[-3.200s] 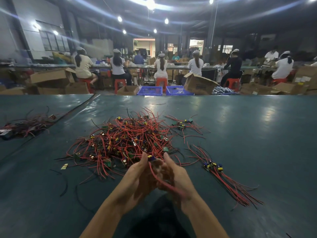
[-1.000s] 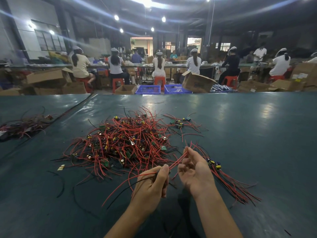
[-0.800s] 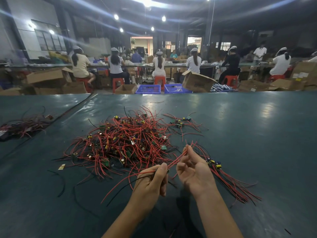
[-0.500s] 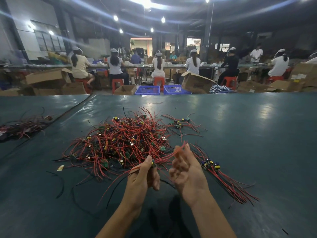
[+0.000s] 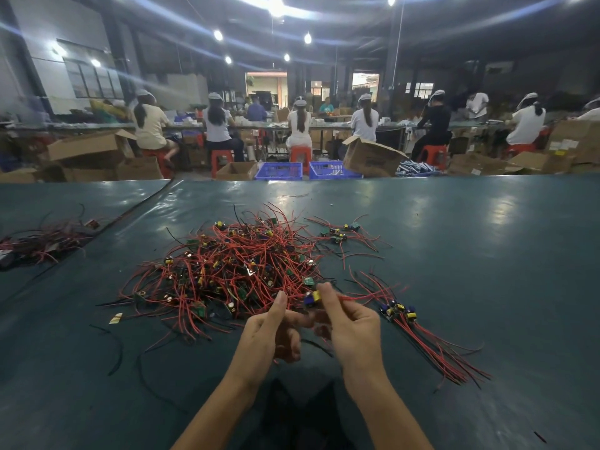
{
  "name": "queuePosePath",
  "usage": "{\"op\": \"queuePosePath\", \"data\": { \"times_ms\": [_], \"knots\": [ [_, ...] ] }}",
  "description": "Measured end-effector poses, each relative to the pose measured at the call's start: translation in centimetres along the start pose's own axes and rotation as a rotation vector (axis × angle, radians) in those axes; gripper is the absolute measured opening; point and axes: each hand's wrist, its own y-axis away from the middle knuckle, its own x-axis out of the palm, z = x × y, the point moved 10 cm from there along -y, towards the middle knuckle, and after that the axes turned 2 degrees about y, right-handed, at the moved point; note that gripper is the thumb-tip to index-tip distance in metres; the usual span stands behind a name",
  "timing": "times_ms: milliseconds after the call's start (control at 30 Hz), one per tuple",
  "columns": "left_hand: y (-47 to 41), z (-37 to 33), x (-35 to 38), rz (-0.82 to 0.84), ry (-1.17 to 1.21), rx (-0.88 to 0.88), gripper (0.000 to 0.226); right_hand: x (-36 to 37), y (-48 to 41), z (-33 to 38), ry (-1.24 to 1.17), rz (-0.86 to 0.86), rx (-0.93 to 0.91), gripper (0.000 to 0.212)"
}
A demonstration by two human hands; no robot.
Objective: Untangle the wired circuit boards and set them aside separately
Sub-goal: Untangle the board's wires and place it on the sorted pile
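A tangled pile of small circuit boards with red and black wires point(image 5: 227, 267) lies on the dark green table point(image 5: 470, 254). At its near edge my right hand point(image 5: 352, 326) pinches one small board point(image 5: 312, 298) with a yellow and blue part, its red wires trailing to the right. My left hand point(image 5: 269, 332) is close beside it, fingers curled round wires of the same board. To the right lies a straightened row of sorted boards point(image 5: 397, 311) with their wires point(image 5: 438, 355) stretched toward the near right.
A small cluster of boards point(image 5: 339, 233) sits behind the pile. Another wire heap point(image 5: 42, 240) lies at the far left. Loose black wire bits point(image 5: 118, 347) lie near left. Beyond the table's far edge are boxes, blue crates and seated workers.
Both hands drew together at the pile's near edge. The long red and black wires that stretched from my left hand toward the near left are gathered in, and a board sits at my right fingertips.
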Motion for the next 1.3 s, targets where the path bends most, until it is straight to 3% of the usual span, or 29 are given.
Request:
{"op": "queuePosePath", "data": {
  "times_ms": [200, 300, 367, 467, 567, 700, 767, 833, 933, 1033, 1300],
  "knots": [
    [-0.1, 0.5, 0.0, -0.019, -0.01, -0.033, 0.062, -6.5, -2.7, 0.4, -0.395, -0.409, 0.03, 0.021],
    [-0.3, 0.6, -0.3, -0.038, -0.013, -0.033, 0.063, -8.5, -2.9, -1.4, -0.464, -0.533, 0.155, 0.018],
    [-0.3, 0.7, -0.6, -0.056, -0.019, -0.027, 0.064, -9.0, -2.4, -3.0, -0.484, -0.569, 0.273, 0.014],
    [-0.3, 0.8, -0.9, -0.066, -0.021, -0.016, 0.062, -8.3, -1.7, -3.7, -0.492, -0.528, 0.309, 0.01],
    [-0.5, 0.8, -1.1, -0.077, -0.048, 0.006, 0.061, -7.0, -1.3, -3.3, -0.479, -0.477, 0.262, 0.035],
    [-0.3, -0.4, -2.8, -0.2, -0.316, 0.2, 0.057, -4.9, -1.4, -2.1, -0.216, -0.314, 0.192, 0.028],
    [0.1, -1.5, -3.7, -0.27, -0.633, 0.344, 0.058, -3.0, -1.7, -0.9, 0.063, -0.197, 0.073, 0.018],
    [0.0, -1.6, -4.5, -0.305, -0.811, 0.382, 0.063, -0.5, -2.2, 0.4, 0.362, -0.075, -0.09, 0.016],
    [-0.4, -1.4, -5.6, -0.335, -0.839, 0.381, 0.056, 3.3, -3.8, 1.0, 0.784, 0.065, -0.257, 0.029],
    [-0.5, -1.2, -5.8, -0.34, -0.836, 0.384, 0.054, 5.9, -5.8, 0.5, 1.055, 0.148, -0.269, 0.043],
    [-0.6, -0.8, -5.6, -0.332, -0.866, 0.375, 0.055, 8.5, -8.9, -0.4, 1.136, 0.271, -0.2, 0.037]
  ]
}}
